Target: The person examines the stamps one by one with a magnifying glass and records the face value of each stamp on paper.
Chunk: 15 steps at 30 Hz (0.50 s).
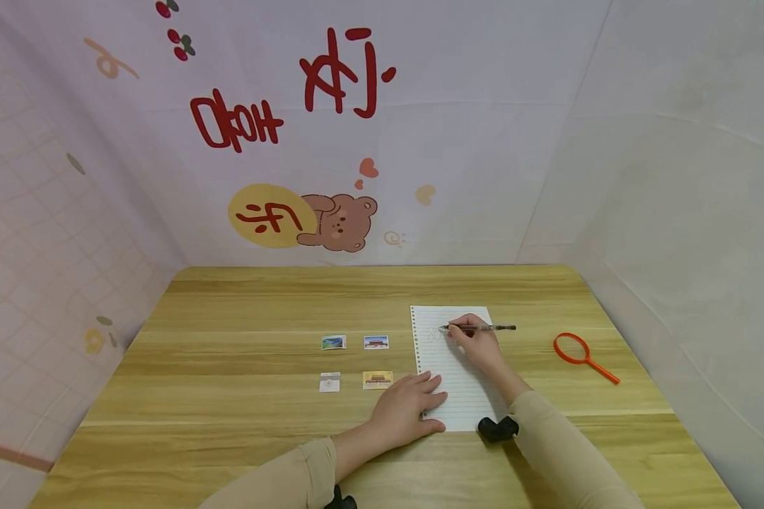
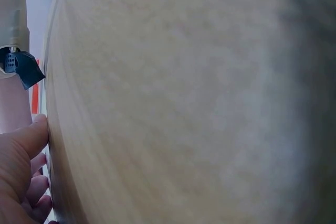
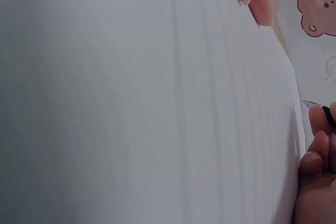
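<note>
A lined sheet of paper (image 1: 465,406) with punched holes down its left side lies on the table. My right hand (image 1: 479,348) pinches a dark pen (image 1: 501,327), its tip at the upper part of the sheet beside faint marks (image 1: 433,335). In the right wrist view the right hand (image 3: 317,182) appears at the edge, with lined paper (image 3: 121,103) filling most of the picture. My left hand (image 1: 404,410) rests on the sheet's lower left, fingers spread. The left wrist view shows mostly blurred tabletop (image 2: 157,103), with the left hand (image 2: 18,166) at the lower left.
Left of the sheet lie several small stamp-like pictures: a green-blue one (image 1: 334,343), a blue-and-red one (image 1: 376,343), a grey-white one (image 1: 330,382) and a yellow one (image 1: 378,380). On the right lies a red magnifying glass (image 1: 603,371). Printed cloth (image 1: 471,177) hangs behind the table.
</note>
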Each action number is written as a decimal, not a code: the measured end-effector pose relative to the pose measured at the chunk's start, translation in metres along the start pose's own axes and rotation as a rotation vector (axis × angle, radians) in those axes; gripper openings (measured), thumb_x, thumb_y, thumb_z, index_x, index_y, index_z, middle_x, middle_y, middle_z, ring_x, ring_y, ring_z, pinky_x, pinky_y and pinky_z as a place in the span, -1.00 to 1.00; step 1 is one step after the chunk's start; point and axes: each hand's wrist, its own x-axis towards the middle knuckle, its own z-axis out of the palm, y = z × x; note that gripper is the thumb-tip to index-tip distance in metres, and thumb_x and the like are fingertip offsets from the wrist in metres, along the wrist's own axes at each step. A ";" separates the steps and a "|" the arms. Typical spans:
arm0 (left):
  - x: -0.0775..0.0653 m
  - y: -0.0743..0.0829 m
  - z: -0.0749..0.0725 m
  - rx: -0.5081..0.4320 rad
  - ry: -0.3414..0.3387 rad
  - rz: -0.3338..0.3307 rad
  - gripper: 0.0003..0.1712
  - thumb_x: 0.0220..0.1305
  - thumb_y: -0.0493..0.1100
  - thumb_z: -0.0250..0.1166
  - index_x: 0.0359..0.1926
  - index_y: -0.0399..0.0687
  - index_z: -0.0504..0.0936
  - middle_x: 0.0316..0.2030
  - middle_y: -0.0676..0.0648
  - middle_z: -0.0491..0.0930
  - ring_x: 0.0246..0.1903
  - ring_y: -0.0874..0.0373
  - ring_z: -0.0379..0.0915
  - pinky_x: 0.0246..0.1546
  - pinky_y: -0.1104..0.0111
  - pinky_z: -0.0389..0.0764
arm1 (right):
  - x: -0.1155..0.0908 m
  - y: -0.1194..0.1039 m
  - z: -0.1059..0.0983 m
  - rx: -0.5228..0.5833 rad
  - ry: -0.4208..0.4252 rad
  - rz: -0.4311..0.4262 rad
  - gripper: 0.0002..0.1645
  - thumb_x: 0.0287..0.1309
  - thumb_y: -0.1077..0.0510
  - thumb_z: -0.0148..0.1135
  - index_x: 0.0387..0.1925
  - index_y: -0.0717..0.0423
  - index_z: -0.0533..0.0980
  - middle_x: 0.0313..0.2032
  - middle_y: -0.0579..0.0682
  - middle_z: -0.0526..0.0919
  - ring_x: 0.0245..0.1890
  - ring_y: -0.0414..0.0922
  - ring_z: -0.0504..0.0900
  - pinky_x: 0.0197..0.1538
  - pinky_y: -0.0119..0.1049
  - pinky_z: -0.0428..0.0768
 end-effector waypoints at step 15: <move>-0.001 -0.001 0.000 0.003 0.006 0.006 -0.39 0.19 0.21 0.38 0.23 0.13 0.63 0.32 0.00 0.43 0.36 0.10 0.26 0.34 0.21 0.28 | 0.004 0.006 -0.003 -0.031 0.037 -0.036 -0.87 0.33 0.20 0.23 -0.20 0.21 0.59 -0.37 0.09 0.71 -0.46 -0.14 0.58 -0.49 -0.39 0.45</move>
